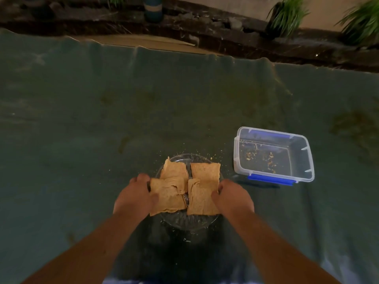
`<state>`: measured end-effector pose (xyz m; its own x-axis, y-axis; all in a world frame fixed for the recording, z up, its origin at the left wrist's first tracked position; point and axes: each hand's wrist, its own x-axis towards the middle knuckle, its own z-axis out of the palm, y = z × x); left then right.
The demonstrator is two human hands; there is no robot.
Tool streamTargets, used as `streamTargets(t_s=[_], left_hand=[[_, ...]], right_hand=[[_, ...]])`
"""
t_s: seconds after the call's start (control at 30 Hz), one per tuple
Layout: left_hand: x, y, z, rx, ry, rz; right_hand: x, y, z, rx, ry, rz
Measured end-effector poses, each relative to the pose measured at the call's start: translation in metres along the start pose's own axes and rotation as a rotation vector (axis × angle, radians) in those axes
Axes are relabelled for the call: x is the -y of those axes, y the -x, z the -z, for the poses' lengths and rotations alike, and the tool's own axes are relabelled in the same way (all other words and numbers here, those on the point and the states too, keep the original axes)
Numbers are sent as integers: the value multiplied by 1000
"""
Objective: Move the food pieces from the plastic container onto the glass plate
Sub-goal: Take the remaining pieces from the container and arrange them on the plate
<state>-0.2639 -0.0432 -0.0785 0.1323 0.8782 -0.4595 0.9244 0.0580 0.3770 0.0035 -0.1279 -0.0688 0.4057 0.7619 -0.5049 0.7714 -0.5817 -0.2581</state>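
Note:
Several flat tan food pieces [205, 175] lie side by side and partly overlapping on the round glass plate [184, 223] in front of me. My left hand [133, 196] rests on the left edge of the near-left piece [167, 198], fingers curled over it. My right hand [232, 196] grips the right edge of the near-right piece [200, 198]. The clear plastic container [307, 158] with blue clips stands to the right of the plate, holding only crumbs.
A dark green cloth [102, 119] covers the surface; crumbs lie scattered around the plate. Beyond the cloth's far edge run a dark soil bed, green plants [287, 15] and a blue striped pot [152, 8].

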Motion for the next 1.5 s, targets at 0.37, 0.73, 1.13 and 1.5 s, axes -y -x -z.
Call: streamTargets(t_s=[0.37, 0.73, 1.13, 1.5], left_hand=[[-51, -19, -11, 84, -635, -424], [-55, -35, -13, 241, -340, -367], [-51, -13, -26, 220, -437, -420], [-62, -11, -41, 93, -476, -496]], right_hand=[[31, -23, -11, 42, 424, 447], [27, -37, 4, 140, 272, 521], [6, -12, -13, 80, 322, 631], [-1, -21, -35, 48, 228, 490]])
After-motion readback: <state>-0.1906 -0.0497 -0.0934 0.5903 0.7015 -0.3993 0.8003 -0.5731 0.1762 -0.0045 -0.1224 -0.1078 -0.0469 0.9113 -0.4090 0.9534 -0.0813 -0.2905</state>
